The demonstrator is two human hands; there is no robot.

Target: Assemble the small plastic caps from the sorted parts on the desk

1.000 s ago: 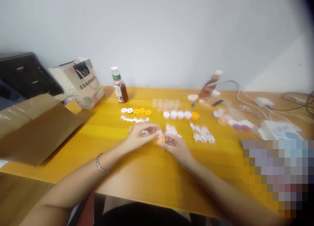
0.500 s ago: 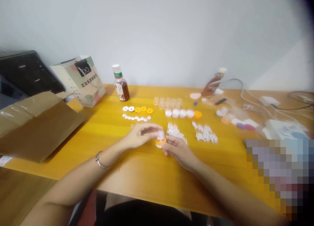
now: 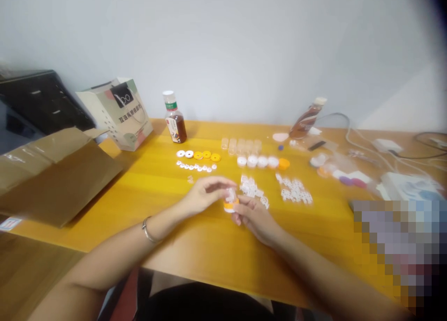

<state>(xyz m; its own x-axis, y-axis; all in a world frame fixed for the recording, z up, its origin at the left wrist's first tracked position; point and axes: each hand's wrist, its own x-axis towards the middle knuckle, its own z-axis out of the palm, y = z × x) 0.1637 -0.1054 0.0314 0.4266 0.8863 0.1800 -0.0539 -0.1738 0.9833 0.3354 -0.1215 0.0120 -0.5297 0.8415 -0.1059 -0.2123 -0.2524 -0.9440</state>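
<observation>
Over the near middle of the table, my right hand is closed around a small round orange-and-white cap, held upright between thumb and fingers. A whitish translucent plastic part stands on top of the cap. My left hand pinches this part with its thumb, its fingers arched over the top. Just beyond my hands lie a loose pile of white plastic gear-like pieces and a row of small white parts. Blur hides the fine detail of the held pieces.
Behind stand yellow and white rings, white and orange caps and clear cups. A second white pile lies right. A cardboard box, paper bag and drink bottle stand left; another bottle and cables are right.
The view has shifted slightly, so the whole scene sits a little further right. My hands keep their hold on the cap and the translucent part, with little visible movement.
</observation>
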